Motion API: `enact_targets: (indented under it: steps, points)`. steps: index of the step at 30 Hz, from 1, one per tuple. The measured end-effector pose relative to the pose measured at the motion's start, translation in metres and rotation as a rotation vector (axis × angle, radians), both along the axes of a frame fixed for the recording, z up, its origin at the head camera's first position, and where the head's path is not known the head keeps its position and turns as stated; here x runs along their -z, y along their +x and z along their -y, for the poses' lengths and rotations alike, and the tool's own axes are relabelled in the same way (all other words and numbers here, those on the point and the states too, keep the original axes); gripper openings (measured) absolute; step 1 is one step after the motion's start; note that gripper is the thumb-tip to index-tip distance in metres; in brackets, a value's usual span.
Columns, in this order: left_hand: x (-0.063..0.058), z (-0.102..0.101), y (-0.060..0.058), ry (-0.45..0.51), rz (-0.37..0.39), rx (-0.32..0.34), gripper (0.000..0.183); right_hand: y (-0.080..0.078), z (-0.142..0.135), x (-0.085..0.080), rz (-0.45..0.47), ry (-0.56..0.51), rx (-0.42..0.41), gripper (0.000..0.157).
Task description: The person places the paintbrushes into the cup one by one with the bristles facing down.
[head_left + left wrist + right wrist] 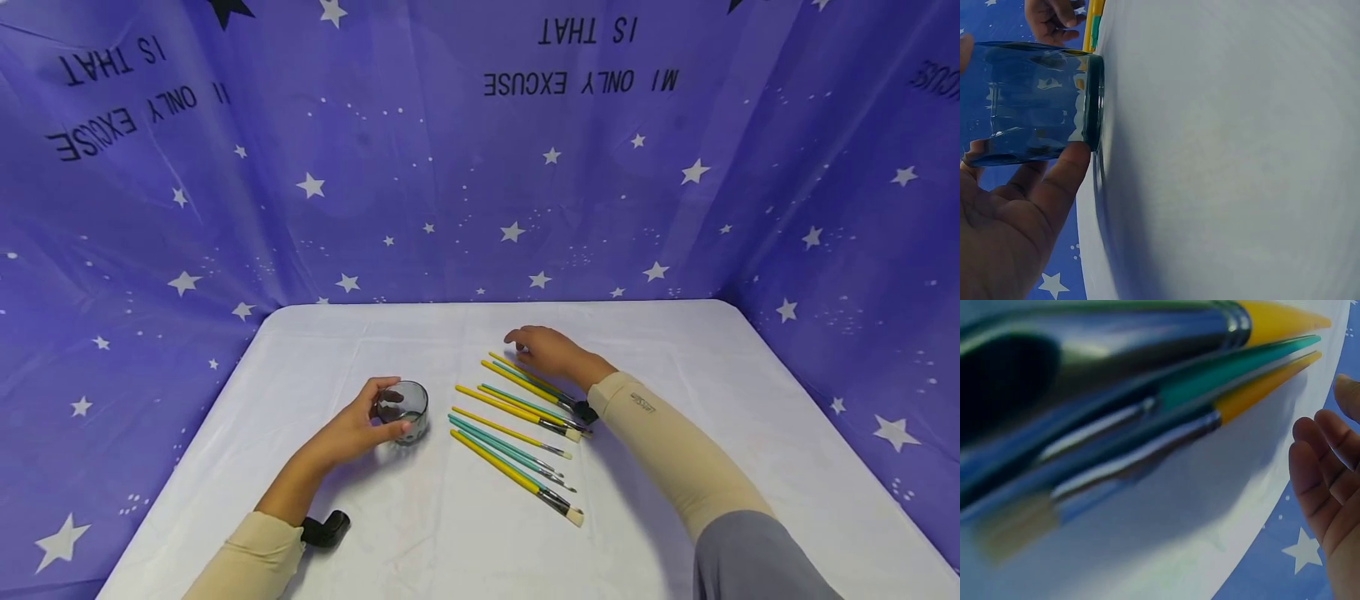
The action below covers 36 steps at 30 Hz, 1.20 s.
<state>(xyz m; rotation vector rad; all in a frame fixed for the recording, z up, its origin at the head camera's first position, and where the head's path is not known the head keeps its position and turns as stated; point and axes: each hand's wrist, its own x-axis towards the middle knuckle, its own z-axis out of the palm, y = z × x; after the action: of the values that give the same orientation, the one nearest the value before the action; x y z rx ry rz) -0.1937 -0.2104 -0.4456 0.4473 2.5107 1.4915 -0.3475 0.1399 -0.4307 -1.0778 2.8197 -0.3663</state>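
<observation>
Left hand [348, 432] is gripping a tinted clear glass [415, 404], thumb on the near side, fingers curling round the far side; glass is standing upright in the grip, can't tell if its base is bearing on the cloth

Right hand [551, 348] is holding nothing, fingers loosely bending, hovering by the handle ends of the farthest paintbrushes [497, 403]; right wrist view is showing those fingers sitting apart from the brushes

Brushes, yellow and teal, are lying fanned out between the hands and nearer the person than the right hand, handle ends pointing toward the glass, bristle ends pointing away from the left hand

Black device [327, 530] is sitting at the left wrist, another black device [584, 412] at the right

Beige sleeves [660, 442] are covering both forearms; white cloth [637, 533] is lying under everything, purple star-print curtain [450, 167] is hanging beyond both hands
</observation>
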Motion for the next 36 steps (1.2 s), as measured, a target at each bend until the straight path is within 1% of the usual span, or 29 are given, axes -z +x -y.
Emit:
enact_targets:
  steps: [3,7,12,14,19,22,28,31,36]
  points:
    - [0.0,-0.001,0.0,-0.001,0.005,0.006,0.077,-0.004,0.006,0.001,0.032,-0.012,-0.004,0.036]
    - [0.0,-0.001,-0.001,-0.004,0.011,-0.007,0.077,-0.01,0.014,0.003,0.073,-0.033,0.003,0.035]
    - [-0.001,-0.001,-0.001,0.002,0.0,-0.005,0.076,-0.018,0.02,0.008,0.086,-0.027,-0.003,0.033]
    - [-0.002,-0.001,-0.001,0.01,0.008,-0.008,0.077,-0.019,0.021,0.011,0.081,-0.019,-0.015,0.031]
    - [-0.001,-0.002,0.0,0.007,0.035,-0.009,0.078,-0.02,0.023,0.013,0.083,0.006,-0.016,0.03]
    - [-0.001,-0.001,0.001,0.006,0.026,0.006,0.078,-0.019,0.026,0.012,0.095,0.025,-0.015,0.03]
    - [-0.002,0.0,0.001,0.04,0.017,0.027,0.076,-0.018,0.032,0.009,0.093,0.051,-0.043,0.032]
    - [-0.003,0.0,0.001,0.05,0.02,0.029,0.076,-0.019,0.034,0.009,0.09,0.064,-0.036,0.033]
    - [-0.001,0.0,-0.001,0.029,0.013,0.029,0.076,-0.019,0.034,0.007,0.116,0.071,-0.019,0.032]
